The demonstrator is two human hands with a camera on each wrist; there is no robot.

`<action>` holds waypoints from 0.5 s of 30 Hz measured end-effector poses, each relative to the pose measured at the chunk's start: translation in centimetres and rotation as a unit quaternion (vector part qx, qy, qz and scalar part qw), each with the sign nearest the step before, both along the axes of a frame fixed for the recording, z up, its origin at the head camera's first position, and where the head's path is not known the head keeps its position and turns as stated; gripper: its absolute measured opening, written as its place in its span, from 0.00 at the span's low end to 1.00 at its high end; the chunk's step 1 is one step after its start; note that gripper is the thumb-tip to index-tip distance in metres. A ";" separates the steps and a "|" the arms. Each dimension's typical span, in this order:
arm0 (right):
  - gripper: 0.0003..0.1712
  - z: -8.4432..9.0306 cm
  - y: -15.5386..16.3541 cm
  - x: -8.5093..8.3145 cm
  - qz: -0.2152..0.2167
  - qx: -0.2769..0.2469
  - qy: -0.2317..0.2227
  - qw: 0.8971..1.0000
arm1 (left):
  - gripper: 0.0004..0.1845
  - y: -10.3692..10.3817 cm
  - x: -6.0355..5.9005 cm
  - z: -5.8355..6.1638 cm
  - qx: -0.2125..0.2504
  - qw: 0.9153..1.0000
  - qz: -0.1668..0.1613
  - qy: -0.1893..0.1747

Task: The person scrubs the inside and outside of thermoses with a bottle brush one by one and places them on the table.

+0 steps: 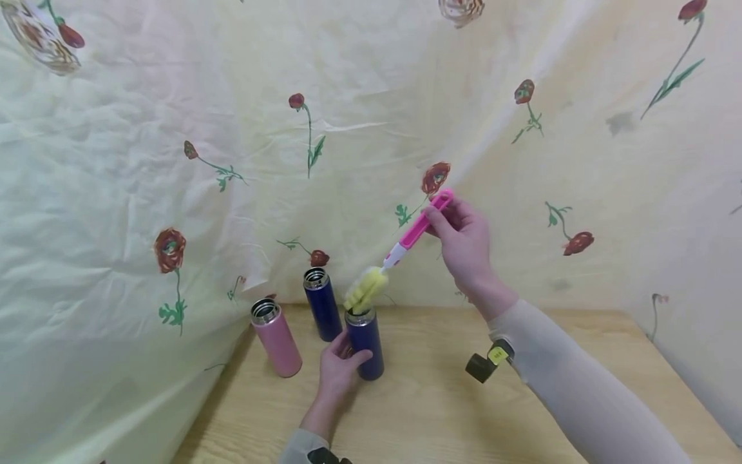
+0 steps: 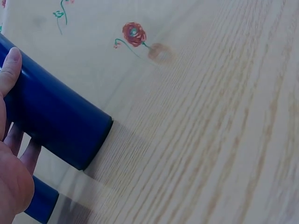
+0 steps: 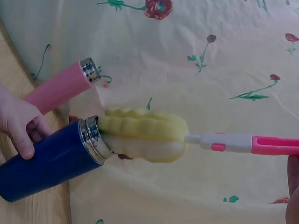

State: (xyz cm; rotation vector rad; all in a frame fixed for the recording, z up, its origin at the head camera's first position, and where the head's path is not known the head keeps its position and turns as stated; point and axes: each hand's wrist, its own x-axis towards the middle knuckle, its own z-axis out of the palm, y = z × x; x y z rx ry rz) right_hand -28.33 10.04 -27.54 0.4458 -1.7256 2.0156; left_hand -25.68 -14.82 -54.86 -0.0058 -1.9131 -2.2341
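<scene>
Nearest to me, my left hand point(image 1: 337, 364) wraps around the lower body of a dark blue flask point(image 1: 365, 343) that stands upright on the wooden table point(image 1: 440, 412). The thumb lies on one side and the fingers curl behind it, gripping it steady. The left wrist view shows the same grip close up, with the flask's base flat on the wood.

The flask's lid is off, and its steel rim is open at the top. A bottle brush point(image 1: 400, 254) has the tip of its yellow sponge head point(image 3: 142, 135) just entering that mouth; most of the sponge is outside and above the rim. I cannot see into the flask, so I cannot tell whether it holds anything else.

The brush's long axis slopes up and to the right from the flask mouth, not in line with the upright flask. My right hand point(image 1: 464, 241) holds the far end of the pink handle point(image 3: 275, 145), fingers closed around it, well above the table and higher than the flask.

Just behind stands a second dark blue flask point(image 1: 321, 303), and to its left a pink flask point(image 1: 277, 338), both upright with open mouths; what is inside is hidden.

Farthest back hangs a pale yellow cloth point(image 1: 174, 129) printed with red flowers.
</scene>
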 end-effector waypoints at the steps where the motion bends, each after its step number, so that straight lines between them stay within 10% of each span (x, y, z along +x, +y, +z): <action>1: 0.16 0.1 -0.1 -0.1 -0.003 0.012 0.002 1.000 | 0.46 0.1 0.0 0.0 0.004 1.000 -0.001 -0.001; 15: 0.14 0.5 -2.6 0.0 -0.044 0.153 0.122 0.980 | 0.45 0.1 0.0 0.2 -0.004 1.000 0.004 0.007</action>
